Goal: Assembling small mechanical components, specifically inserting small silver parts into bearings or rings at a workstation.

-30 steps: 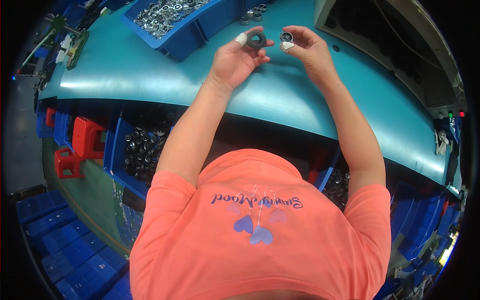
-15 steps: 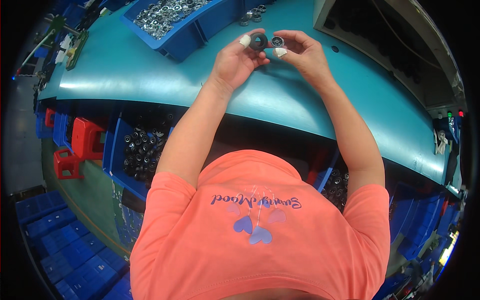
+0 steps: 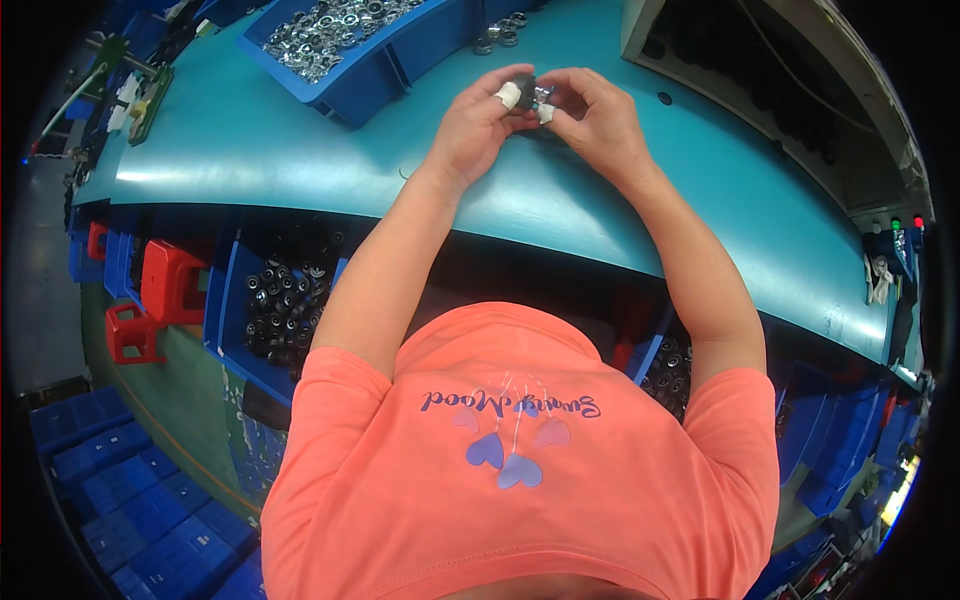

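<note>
Over the teal workbench [image 3: 300, 150], my left hand [image 3: 480, 125] and my right hand [image 3: 595, 120] meet at the fingertips around a small dark round part [image 3: 528, 95] with a metal piece on it. White tape wraps a finger of each hand. Both hands pinch the part between them, a little above the bench top. Most of the part is hidden by my fingers.
A blue bin [image 3: 350, 40] of shiny metal rings sits at the back left. A few dark rings [image 3: 500, 30] lie loose behind my hands. A grey box [image 3: 760, 90] stands at the back right. Under the bench, blue bins [image 3: 285, 300] hold black parts.
My hands were apart, each holding a small piece. They have come together, and the pieces are now pressed into one between my fingertips.
</note>
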Tool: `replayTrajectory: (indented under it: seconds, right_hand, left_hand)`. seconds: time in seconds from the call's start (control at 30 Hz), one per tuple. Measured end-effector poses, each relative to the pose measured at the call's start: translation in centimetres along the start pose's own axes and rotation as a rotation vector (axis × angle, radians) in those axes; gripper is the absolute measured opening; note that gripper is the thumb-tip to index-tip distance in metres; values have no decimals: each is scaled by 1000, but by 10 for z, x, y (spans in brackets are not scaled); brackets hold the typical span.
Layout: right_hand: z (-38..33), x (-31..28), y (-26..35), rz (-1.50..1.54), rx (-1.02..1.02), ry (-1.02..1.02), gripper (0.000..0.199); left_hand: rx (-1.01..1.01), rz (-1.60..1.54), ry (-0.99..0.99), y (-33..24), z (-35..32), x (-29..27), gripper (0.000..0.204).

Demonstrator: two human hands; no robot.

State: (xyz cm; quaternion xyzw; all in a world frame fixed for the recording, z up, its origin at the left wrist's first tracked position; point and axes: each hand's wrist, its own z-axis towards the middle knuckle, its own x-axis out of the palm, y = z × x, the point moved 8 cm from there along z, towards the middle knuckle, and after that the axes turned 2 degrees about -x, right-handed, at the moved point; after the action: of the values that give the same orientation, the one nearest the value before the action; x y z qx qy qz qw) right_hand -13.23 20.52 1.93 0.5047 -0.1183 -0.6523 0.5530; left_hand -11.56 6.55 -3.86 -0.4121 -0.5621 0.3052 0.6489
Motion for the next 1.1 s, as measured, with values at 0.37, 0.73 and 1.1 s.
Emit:
replayTrajectory:
  seconds: [0.37, 0.73, 1.1]
  right_hand:
    - [0, -2, 2, 222, 3, -96, 25]
    - [-3, 6, -3, 305, 66, -95, 33]
    - [-12, 34, -41, 590, 424, 171, 40]
  left_hand:
    - [18, -44, 8, 0, -2, 3, 42]
    - [48, 184, -126, -1, -1, -2, 34]
    - [73, 394, -167, -6, -8, 0, 27]
